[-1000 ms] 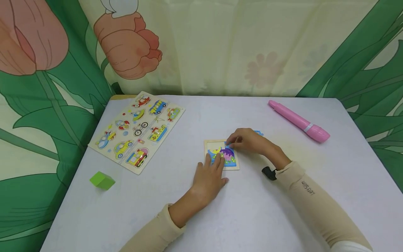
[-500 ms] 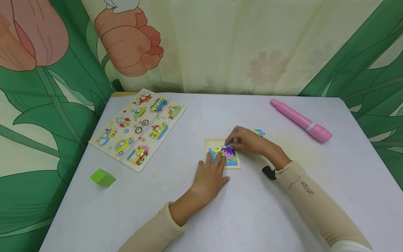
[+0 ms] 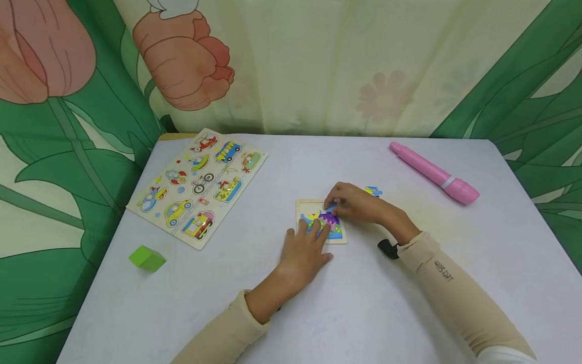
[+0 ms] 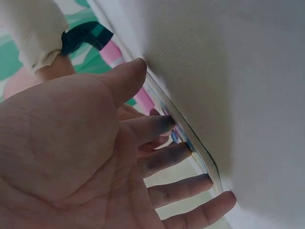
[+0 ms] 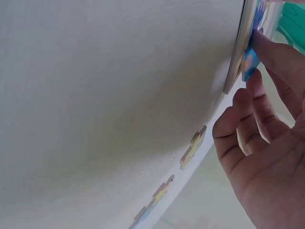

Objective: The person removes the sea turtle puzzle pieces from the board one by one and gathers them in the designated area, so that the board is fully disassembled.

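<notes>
A small wooden jigsaw tray (image 3: 311, 207) lies mid-table, its colourful picture partly filled and its upper left bare. My left hand (image 3: 302, 260) rests its fingertips on the filled lower part, fingers spread and nearly straight; the left wrist view shows them along the tray's edge (image 4: 195, 138). At the tray's upper right corner, my right hand (image 3: 356, 202) pinches a blue jigsaw piece (image 5: 250, 64) between thumb and finger. In the right wrist view this piece stands tilted at the tray's rim, next to a bare stretch. Fingers hide part of the picture.
Loose jigsaw pieces (image 5: 193, 148) lie beyond my right hand, one seen as a blue and yellow piece (image 3: 374, 191). A vehicle puzzle board (image 3: 220, 210) is at the back left, a green block (image 3: 147, 258) nearer. At the back right lies a pink marker-shaped tube (image 3: 434, 173).
The right fingers shift only slightly at the tray's upper right corner, still pinching the blue jigsaw piece. My left hand stays on the tray, its fingers moving a little to the right.
</notes>
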Demonstrator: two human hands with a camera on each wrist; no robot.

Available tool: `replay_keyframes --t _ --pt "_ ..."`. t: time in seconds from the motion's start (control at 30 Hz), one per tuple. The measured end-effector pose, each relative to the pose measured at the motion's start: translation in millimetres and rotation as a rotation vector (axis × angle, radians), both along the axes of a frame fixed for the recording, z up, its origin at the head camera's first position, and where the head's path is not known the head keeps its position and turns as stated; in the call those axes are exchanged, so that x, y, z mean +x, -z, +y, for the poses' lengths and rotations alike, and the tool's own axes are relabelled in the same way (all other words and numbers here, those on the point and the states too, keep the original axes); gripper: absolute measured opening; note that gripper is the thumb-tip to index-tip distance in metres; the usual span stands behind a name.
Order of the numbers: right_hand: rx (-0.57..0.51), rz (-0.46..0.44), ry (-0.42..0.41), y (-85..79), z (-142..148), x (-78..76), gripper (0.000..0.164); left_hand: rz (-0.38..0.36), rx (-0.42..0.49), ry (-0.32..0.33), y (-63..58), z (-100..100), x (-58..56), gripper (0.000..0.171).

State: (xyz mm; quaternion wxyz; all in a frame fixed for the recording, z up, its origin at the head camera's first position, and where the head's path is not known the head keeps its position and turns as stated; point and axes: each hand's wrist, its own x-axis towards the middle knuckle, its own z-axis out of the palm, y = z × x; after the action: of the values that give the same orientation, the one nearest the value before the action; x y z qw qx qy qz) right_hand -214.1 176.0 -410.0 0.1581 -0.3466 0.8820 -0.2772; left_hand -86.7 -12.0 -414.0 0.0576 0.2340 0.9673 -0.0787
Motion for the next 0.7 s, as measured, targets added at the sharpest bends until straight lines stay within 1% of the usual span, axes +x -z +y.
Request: replay_keyframes --t 0.1,0.2,0.27,0.33,0.47,0.6,0.7 --pt "-0.007 -0.012 0.023 -1.3 -1 1.3 0.018 0.005 -0.003 0.003 -0.9 -1 -0.3 0.068" --pt "-0.013 -0.044 0.070 -3.1 -1 3.4 0.025 0.004 -0.002 0.000 -2.0 -1 -0.4 0.067" --pt "-0.011 -0.052 0.101 -4.0 -1 4.5 0.027 0.000 0.000 -0.003 -2.5 -1 -0.4 0.067" --pt "-0.008 -0.050 0.125 -4.9 -1 5.7 0.026 -0.004 0.003 -0.004 -2.3 -1 -0.6 0.067" --pt "-0.024 -0.027 0.127 -6.3 0 8.1 0.021 -0.019 0.001 -0.002 -1.3 0 -1.0 0.067" --pt "-0.074 -0.024 0.129 -7.5 6 10.1 0.019 -0.033 0.001 -0.003 -1.6 0 -1.2 0.067" --pt "-0.106 -0.010 0.165 -10.9 16 8.4 0.021 -0.035 0.000 -0.001 -1.4 0 -1.7 0.067"
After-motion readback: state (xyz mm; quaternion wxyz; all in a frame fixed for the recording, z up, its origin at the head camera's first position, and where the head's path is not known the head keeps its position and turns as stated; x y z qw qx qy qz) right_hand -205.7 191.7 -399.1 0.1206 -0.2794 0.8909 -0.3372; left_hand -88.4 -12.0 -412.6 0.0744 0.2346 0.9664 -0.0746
